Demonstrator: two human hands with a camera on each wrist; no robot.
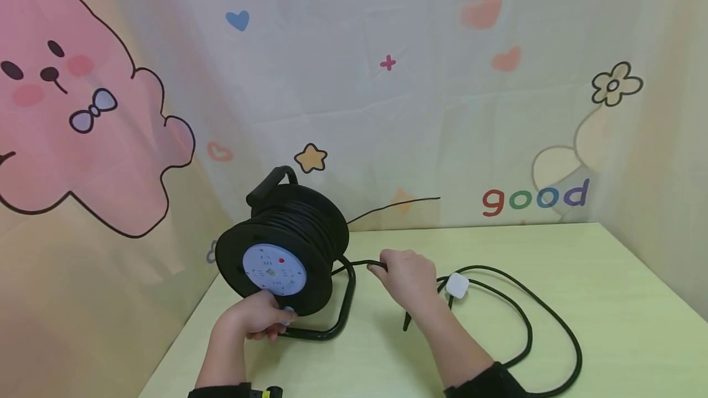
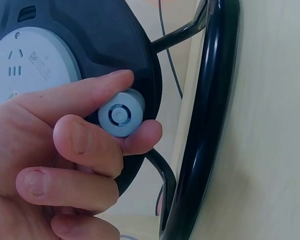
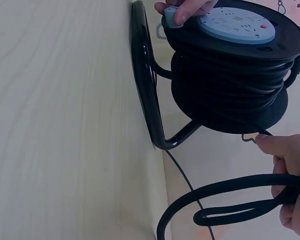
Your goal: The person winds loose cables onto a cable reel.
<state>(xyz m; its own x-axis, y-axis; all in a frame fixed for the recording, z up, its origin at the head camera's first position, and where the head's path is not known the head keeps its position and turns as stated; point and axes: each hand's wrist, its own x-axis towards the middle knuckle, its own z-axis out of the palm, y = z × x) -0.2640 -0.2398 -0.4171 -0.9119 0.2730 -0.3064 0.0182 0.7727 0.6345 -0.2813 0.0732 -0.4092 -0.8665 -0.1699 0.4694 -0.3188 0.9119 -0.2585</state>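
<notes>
Head view: got a black cable reel [image 1: 301, 226] left of centre on the pale table [image 1: 381, 361], propped on its tubular stand [image 1: 315, 335], with the round socket panel [image 1: 273, 270] facing the near side. Can see the left hand [image 1: 259, 314] below the panel, pinching a small knob [image 1: 287, 311] near the reel's rim. Further right, can spot the right hand [image 1: 410, 276] gripping the black cable [image 1: 366, 262], plus more cable looped on the table around a white block [image 1: 457, 285]. Left wrist view: looking right at the knob, grey-blue, nipped between the left hand's digits, with other fingers curled loosely alongside. Right wrist view: can see the cable clenched in the right hand, plus a thick bend and a smaller folded loop sticking out of the grip.
</notes>
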